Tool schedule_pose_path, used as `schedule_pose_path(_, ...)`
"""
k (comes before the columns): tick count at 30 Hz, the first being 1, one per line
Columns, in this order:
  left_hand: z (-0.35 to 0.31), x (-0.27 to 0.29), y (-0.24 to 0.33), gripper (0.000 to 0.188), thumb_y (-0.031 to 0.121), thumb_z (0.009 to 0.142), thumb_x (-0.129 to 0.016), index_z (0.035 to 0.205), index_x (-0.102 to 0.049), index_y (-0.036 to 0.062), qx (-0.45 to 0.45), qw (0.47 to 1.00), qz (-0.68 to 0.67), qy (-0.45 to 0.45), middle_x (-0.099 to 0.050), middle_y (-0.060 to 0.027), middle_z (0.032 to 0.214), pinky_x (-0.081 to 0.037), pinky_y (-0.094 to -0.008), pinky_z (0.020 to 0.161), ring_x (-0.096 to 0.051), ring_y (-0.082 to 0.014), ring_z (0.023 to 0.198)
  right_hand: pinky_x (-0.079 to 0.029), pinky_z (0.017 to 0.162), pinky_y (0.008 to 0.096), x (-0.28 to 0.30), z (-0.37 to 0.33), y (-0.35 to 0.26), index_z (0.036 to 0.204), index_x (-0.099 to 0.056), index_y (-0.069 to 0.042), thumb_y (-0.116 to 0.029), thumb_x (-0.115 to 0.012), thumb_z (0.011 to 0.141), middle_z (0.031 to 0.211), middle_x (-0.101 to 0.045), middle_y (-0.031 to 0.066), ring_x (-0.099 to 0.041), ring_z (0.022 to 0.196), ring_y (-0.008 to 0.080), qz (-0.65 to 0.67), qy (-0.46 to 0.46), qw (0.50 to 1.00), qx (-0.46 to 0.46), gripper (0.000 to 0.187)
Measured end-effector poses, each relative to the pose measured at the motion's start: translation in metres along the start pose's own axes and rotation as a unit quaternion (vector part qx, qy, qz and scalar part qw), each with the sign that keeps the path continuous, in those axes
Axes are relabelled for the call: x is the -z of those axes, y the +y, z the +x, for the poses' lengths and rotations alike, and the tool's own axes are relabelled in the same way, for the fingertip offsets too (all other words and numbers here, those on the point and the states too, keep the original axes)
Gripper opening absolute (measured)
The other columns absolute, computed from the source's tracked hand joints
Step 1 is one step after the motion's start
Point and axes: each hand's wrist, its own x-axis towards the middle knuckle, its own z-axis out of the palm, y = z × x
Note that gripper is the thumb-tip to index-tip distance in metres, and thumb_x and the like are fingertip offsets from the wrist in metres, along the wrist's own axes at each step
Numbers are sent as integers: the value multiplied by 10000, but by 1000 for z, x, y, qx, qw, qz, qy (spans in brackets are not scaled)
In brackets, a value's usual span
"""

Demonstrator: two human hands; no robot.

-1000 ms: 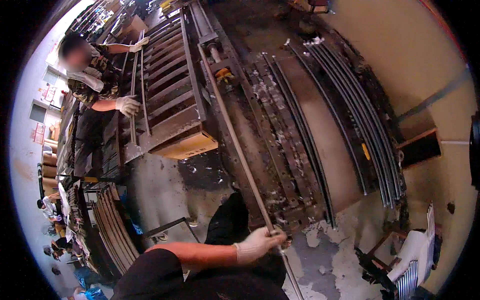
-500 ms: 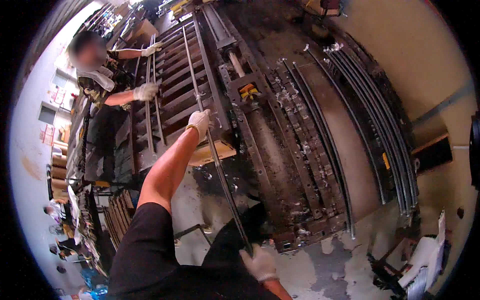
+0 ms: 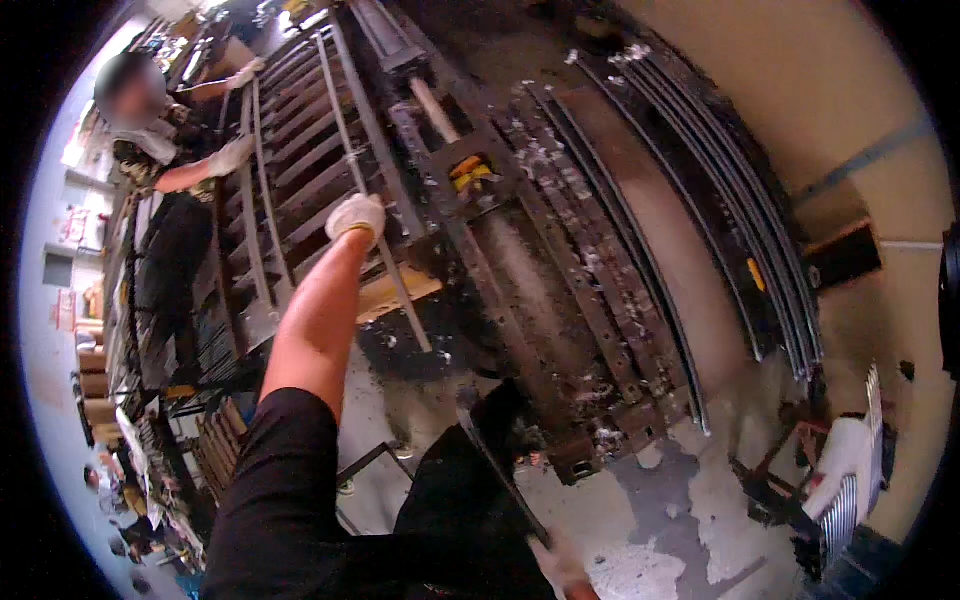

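My left hand [image 3: 357,218], in a white glove, is closed around a long thin metal bar [image 3: 403,290]. The bar slants over a slatted metal frame [image 3: 305,165], and its near end hangs past the frame's edge. Low in the view, my right hand [image 3: 560,568], gloved and blurred, grips the near end of a dark rod [image 3: 500,468]. That rod's far end looks thicker, and a gap separates it from the bar. Across the frame, a co-worker's gloved hands [image 3: 232,157] rest at two other bars [image 3: 262,190].
Right of the frame lies a heavy machine bed [image 3: 540,270] with an orange-yellow item [image 3: 472,172] in its block. Several dark rods [image 3: 700,190] lie farther right. A metal stand with a white roll [image 3: 842,455] is at lower right; a wooden board [image 3: 395,292] edges the frame.
The dark rod has come apart from the lighter bar and moved with my right hand toward the lower right. My left hand has shifted left and slightly up in the view, which has also turned.
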Motion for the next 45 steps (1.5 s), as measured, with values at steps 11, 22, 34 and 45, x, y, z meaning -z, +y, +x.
schedule_pose_path(11, -38, 0, -18, 614, 601, 1146, -455, 1325, -687, 61, -79, 984, -141, 77, -763, -289, 1221, -550, -570, 987, -719, -494, 1187, -553, 890, 538, 277, -77, -59, 1319, -657, -8, -332, -743, 1004, 1022, -749, 264, -735, 997, 459, -127, 365, 922, 15, 460)
schedule_pose_path(22, -177, -24, -63, 366, 307, 1138, -638, 1391, -666, 45, -77, 894, -434, 79, -749, -193, 1292, -540, -419, 1059, -725, -342, 1197, -515, 1118, 491, 389, 145, -267, 1508, -639, -49, -431, -684, 1033, 1378, -740, 268, -689, 1293, 458, -163, 410, 886, 142, 611)
schedule_pose_path(34, -374, -172, -180, 350, 257, 1127, -651, 1370, -673, 6, 149, 848, -508, 21, -743, -100, 1227, -541, -347, 1014, -686, -190, 1106, -429, 1206, 542, 429, 254, -287, 1599, -546, -118, -576, -798, 927, 1608, -543, 211, -518, 1478, 430, -431, 518, 715, 186, 851)
schedule_pose_path(45, -569, -243, -193, 425, 366, 1116, -662, 1356, -647, 16, 309, 794, -473, -225, -711, -67, 1026, -541, -344, 710, -664, -160, 831, -318, 1280, 648, 367, 253, -235, 1751, -280, -52, -615, -726, 1005, 1695, -435, 281, -415, 1566, 484, -383, 430, 796, 186, 1035)
